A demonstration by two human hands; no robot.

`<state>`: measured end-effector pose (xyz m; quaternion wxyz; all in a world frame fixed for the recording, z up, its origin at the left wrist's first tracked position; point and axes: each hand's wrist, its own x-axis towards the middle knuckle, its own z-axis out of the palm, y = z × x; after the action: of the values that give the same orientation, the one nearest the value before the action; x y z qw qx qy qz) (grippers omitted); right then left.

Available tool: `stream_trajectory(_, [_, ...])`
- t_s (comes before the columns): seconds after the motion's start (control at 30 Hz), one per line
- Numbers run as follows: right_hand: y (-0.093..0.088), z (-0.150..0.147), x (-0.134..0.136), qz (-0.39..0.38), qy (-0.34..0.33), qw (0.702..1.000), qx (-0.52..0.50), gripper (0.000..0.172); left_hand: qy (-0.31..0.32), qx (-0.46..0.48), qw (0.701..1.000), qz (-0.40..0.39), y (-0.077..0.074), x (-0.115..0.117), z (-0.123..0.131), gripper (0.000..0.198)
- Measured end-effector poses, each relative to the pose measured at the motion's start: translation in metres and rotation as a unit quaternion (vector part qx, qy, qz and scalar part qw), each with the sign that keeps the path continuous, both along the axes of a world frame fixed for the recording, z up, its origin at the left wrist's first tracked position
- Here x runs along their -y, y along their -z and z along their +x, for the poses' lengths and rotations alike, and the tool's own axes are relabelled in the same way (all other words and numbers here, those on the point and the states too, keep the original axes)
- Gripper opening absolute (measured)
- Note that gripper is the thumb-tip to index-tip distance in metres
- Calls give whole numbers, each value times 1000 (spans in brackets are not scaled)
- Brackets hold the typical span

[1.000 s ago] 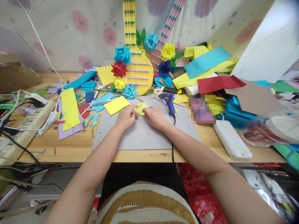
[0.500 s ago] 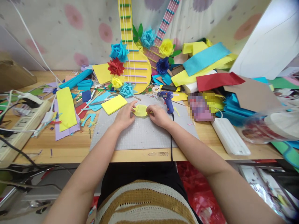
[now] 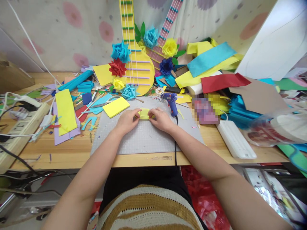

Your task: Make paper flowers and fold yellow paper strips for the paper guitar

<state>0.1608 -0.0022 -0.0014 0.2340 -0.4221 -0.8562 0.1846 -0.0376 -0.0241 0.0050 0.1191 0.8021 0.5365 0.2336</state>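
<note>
Between my two hands is a small piece of yellow crepe paper (image 3: 144, 114), held just over the grey cutting mat (image 3: 144, 137). My left hand (image 3: 128, 120) pinches its left end between thumb and fingers. Its right end is pinched by my right hand (image 3: 160, 119). Left of the hands, a folded yellow paper stack (image 3: 116, 107) lies on the mat's edge. A blue glue gun (image 3: 172, 103) rests to the right of my right hand, its black cord running down over the table edge.
A yellow paper guitar (image 3: 140, 70) with paper flowers leans at the back. Scissors (image 3: 107, 101) and paper scraps lie left. Coloured paper piles (image 3: 211, 64) and a white power bank-like box (image 3: 236, 139) are on the right. A power strip (image 3: 21, 137) stands far left.
The yellow paper piece now looks narrower between my fingers, and my hands have come slightly closer together. Both still pinch its ends. The whole view has shifted slightly.
</note>
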Motion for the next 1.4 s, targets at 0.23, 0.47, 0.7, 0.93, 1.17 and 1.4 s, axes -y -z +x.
stream_trajectory(0.23, [-2, -3, 1, -39, 35, 999, -10, 14, 4, 30, 999, -14, 1, 0, 1, 33])
stream_trajectory(0.47, [1, -10, 2, -34, 96, 995, -1, 12, -42, 52, 997, -36, 5, -3, 7, 37])
stream_trajectory(0.7, [4, -15, 2, -14, 120, 992, 46, 16, -96, 2, 995, -12, 4, -4, 11, 37])
stream_trajectory(0.93, [5, -20, 4, 40, 136, 983, 113, 16, -132, 4, 991, -10, 7, -6, 13, 38])
stream_trajectory(1.17, [3, -21, 6, 57, 139, 974, 168, 14, -150, 8, 988, -22, 3, -5, 15, 39])
stream_trajectory(1.4, [2, -21, 6, 68, 138, 971, 182, 13, -164, 16, 986, -21, 3, -5, 15, 31])
